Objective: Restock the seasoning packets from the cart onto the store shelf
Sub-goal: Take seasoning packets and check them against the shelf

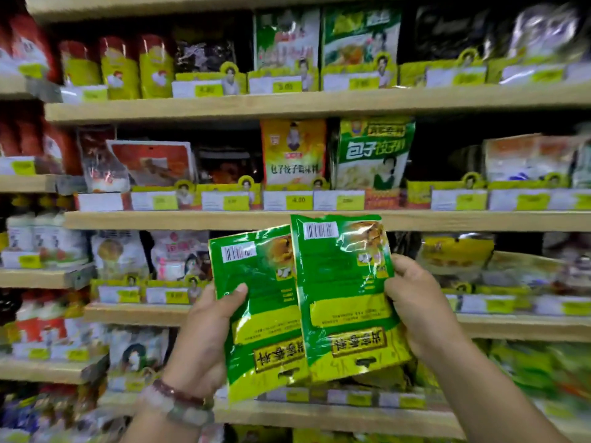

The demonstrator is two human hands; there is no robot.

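Up front of the store shelf (319,220), both hands hold green seasoning packets at chest height, approx level w/ the third board down. Left hand (204,334) grips the left packet (259,314) by its left edge, thumb across the face, fingers behind. Right hand (422,305) grips the right packet (345,295) by its right edge, thumb on the face near the mid-height. Neither hand is loose or free; both are closed round a pkt.

Pkts are upside down to the viewer: barcodes at top, printed title at bottom. Long axes run roughly vertical, fanned slightly apart at the top, w/ the right packet overlapping the left one's inner edge. There may be more pkts stacked behind the right one; can't tell for sure.

Key relation for the next move: the shelves lie beyond and above the pkts, not below. A similar green bag (374,151) stands on the shelf just above, up and slightly right of the right packet, so the right hand looks nearer to it. Whether that slot is the matching product I can't confirm; print is blurred. My guess is the pkts need flipping end for end before they go in upright, title at top. Cart isn't in view.
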